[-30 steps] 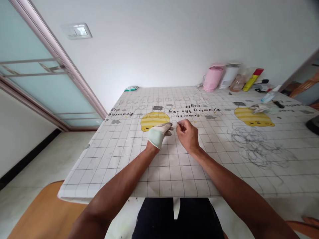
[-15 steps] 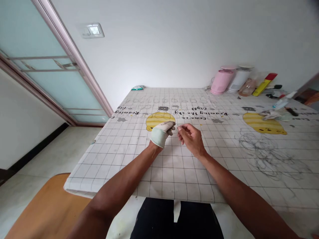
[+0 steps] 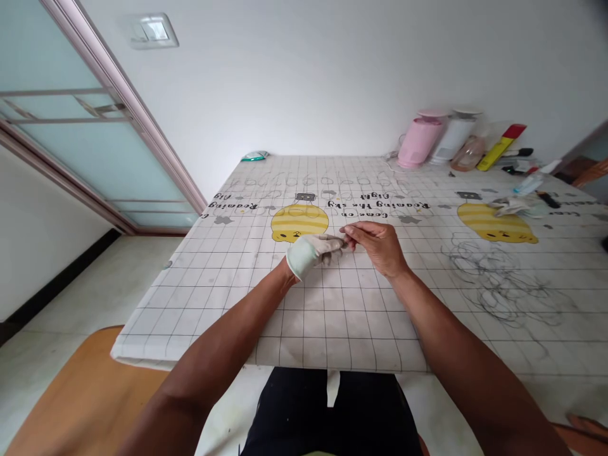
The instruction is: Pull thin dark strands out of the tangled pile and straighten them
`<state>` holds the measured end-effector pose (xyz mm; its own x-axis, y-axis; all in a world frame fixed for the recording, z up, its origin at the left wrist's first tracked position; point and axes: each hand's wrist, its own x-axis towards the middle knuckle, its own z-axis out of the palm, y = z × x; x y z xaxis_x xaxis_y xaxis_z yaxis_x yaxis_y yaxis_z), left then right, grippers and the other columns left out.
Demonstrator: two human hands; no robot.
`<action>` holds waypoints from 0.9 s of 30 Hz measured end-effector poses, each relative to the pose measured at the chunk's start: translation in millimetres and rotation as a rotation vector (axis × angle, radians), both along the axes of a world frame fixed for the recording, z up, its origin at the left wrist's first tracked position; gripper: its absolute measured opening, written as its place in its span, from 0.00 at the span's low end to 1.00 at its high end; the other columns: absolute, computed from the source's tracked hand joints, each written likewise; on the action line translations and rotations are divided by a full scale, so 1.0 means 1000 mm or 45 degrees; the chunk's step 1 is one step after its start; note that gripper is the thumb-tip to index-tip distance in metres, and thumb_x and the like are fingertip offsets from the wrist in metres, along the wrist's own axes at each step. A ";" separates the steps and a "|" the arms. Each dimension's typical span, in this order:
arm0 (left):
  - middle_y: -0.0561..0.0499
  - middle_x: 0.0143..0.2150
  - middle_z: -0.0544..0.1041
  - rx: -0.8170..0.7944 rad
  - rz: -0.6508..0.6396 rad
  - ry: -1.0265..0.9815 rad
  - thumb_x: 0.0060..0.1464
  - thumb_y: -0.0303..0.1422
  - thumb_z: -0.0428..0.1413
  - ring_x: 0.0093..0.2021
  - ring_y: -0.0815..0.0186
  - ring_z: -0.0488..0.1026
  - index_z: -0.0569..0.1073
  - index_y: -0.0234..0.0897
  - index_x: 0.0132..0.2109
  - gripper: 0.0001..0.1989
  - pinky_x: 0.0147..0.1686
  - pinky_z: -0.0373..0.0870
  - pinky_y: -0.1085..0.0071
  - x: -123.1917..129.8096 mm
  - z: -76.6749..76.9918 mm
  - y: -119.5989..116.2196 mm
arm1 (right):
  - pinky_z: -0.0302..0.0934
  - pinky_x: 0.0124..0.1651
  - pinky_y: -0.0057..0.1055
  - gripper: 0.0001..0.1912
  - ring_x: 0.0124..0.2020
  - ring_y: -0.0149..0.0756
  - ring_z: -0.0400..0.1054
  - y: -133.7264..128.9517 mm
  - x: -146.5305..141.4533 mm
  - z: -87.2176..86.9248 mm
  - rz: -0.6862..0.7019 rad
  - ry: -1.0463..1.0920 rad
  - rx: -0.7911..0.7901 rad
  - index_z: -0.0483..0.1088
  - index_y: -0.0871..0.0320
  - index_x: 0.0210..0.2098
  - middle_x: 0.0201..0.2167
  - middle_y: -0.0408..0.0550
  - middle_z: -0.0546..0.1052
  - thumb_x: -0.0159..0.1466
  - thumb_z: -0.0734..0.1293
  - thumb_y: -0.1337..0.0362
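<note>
My left hand (image 3: 317, 252), in a pale glove, is over the middle of the grid-patterned tablecloth (image 3: 304, 316), its fingers pressed together and pointing right. My bare right hand (image 3: 377, 246) meets the gloved fingertips, with thumb and forefinger pinched. Whatever lies between the fingertips is too small to make out. A loose tangle of thin dark strands (image 3: 503, 278) lies to the right of my hands. Rows of thin loops (image 3: 323, 182) lie on the cloth beyond them.
At the back right stand a pink container (image 3: 420, 140), a white one (image 3: 455, 139), a bottle (image 3: 468, 154) and a yellow-red box (image 3: 501, 149). A crumpled glove (image 3: 520, 206) is on the right. A green packet (image 3: 255, 156) lies at the back left corner. An orange seat (image 3: 90, 392) is lower left.
My hands have come together at the fingertips. The right hand has turned flatter, and its wrist has moved right. The view has shifted slightly.
</note>
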<state>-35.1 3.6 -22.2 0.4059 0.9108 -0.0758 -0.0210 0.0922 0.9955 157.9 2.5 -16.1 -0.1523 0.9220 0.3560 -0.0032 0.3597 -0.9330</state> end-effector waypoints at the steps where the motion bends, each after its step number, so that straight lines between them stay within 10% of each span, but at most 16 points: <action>1: 0.46 0.38 0.81 0.041 0.052 0.045 0.55 0.43 0.62 0.25 0.70 0.67 0.83 0.34 0.44 0.17 0.27 0.65 0.70 -0.001 0.003 0.000 | 0.68 0.31 0.35 0.14 0.28 0.35 0.71 0.001 0.001 0.000 -0.041 0.006 0.006 0.84 0.54 0.37 0.31 0.48 0.81 0.64 0.75 0.49; 9: 0.41 0.58 0.79 0.520 0.495 0.701 0.55 0.42 0.64 0.59 0.49 0.73 0.78 0.37 0.60 0.28 0.60 0.65 0.60 0.019 0.016 -0.016 | 0.68 0.28 0.33 0.14 0.28 0.36 0.72 0.003 0.003 -0.002 -0.280 -0.071 0.032 0.82 0.55 0.33 0.30 0.49 0.81 0.65 0.74 0.51; 27: 0.55 0.31 0.80 0.393 0.317 0.644 0.61 0.38 0.53 0.35 0.66 0.74 0.81 0.42 0.31 0.14 0.36 0.66 0.71 0.015 -0.004 -0.006 | 0.60 0.24 0.28 0.22 0.23 0.32 0.69 0.000 0.000 -0.002 -0.213 -0.637 -0.042 0.74 0.57 0.24 0.24 0.47 0.79 0.69 0.68 0.50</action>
